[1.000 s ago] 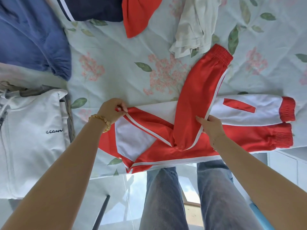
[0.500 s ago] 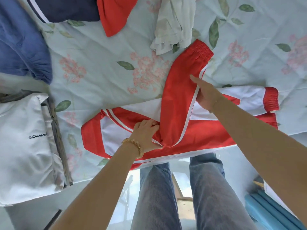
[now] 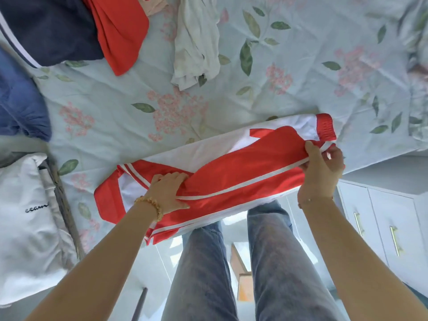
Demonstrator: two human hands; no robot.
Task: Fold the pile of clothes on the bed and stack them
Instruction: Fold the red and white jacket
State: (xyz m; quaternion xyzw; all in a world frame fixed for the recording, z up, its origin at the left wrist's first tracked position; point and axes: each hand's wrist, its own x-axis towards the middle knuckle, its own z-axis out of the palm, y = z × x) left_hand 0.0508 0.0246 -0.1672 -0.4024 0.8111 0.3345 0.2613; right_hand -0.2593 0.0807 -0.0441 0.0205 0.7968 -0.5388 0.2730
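We see the left hand [image 3: 170,192] laid on the red-and-white jacket [image 3: 231,177], fingers curled and pressing into a fold near its collar end, a beaded bracelet [image 3: 150,206] on the wrist. The right hand [image 3: 320,169] is clenched on the jacket's red sleeve [image 3: 266,158] at the cuff end, thumb on top and fingers wrapped beneath the white-striped edge, holding it just above the jacket body. The sleeve lies lengthwise across the jacket, which sits at the near edge of the bed [image 3: 289,72] on a floral sheet, with the person's jeans [image 3: 271,262] below it. Farther out, a white hooded garment [image 3: 25,228] rests at the left, a blue garment [image 3: 20,105] above it, and a navy garment [image 3: 51,28], a red garment [image 3: 120,31] and a crumpled off-white garment [image 3: 196,42] lie unfolded along the far side. White cabinet doors [image 3: 382,221] stand at the right.
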